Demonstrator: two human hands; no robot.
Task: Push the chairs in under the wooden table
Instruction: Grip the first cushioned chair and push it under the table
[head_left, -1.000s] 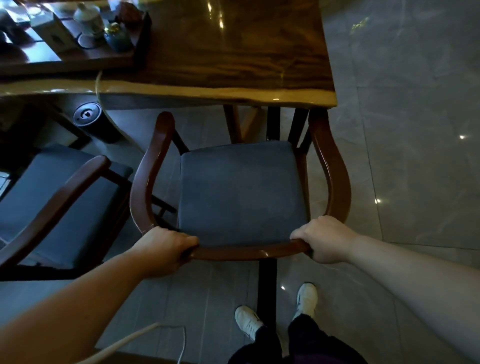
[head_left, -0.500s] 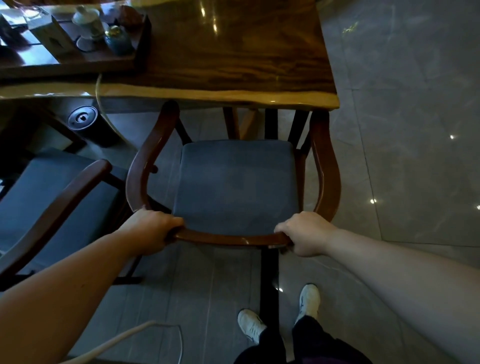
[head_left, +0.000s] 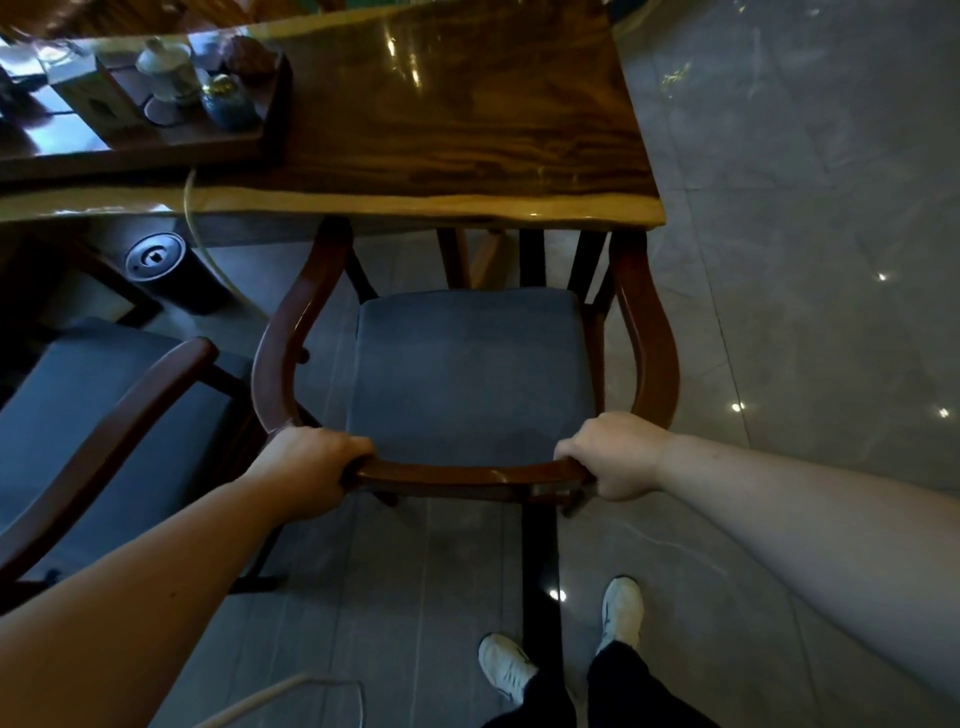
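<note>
A dark wooden armchair (head_left: 467, 374) with a grey seat cushion faces the glossy wooden table (head_left: 447, 135). The tips of its two armrests reach under the table's pale front edge. My left hand (head_left: 306, 473) grips the left end of the curved back rail. My right hand (head_left: 613, 457) grips the right end of the same rail. A second chair (head_left: 98, 426) of the same kind stands to the left, pulled out from the table, with nobody touching it.
A dark tray (head_left: 156, 140) with a lidded cup, a small jar and a box lies on the table's left part. A black cylindrical bin (head_left: 161, 265) stands on the floor under the table. A pale cord (head_left: 270, 696) lies near my feet. Grey tiled floor spreads to the right.
The chair has slid forward toward the table with both hands on its back rail; its armrest tips now reach under the table edge.
</note>
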